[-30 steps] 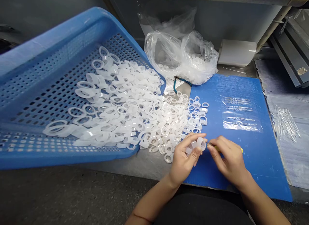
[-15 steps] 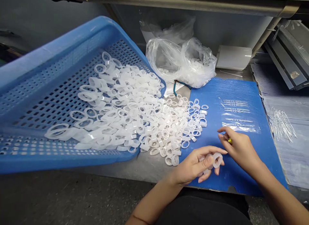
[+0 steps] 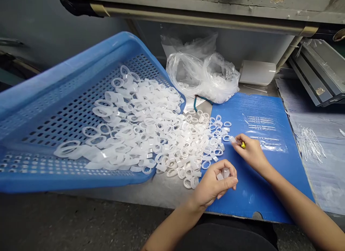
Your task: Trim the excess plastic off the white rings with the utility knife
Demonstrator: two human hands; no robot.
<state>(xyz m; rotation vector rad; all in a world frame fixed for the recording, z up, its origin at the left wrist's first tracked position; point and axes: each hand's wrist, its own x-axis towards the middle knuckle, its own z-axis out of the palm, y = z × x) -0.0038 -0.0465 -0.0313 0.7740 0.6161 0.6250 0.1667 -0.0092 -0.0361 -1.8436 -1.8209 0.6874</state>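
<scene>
A large heap of translucent white plastic rings spills from a tilted blue perforated tray onto the bench and the edge of a blue corrugated plastic board. My left hand rests above the board near the heap's front edge, its fingers curled around a few white rings. My right hand pinches a yellow-handled tool and a small white piece, close to the loose rings at the heap's right edge.
A clear plastic bag holding white pieces sits behind the heap. A clear sleeve of slender parts lies on the board. Loose transparent slender parts lie on a plastic sheet at right, beneath a grey metal rail.
My right hand has moved up and left towards the rings, now with a small white piece at its fingertips. My left hand has drawn closer to me. The whole view has shifted downward.
</scene>
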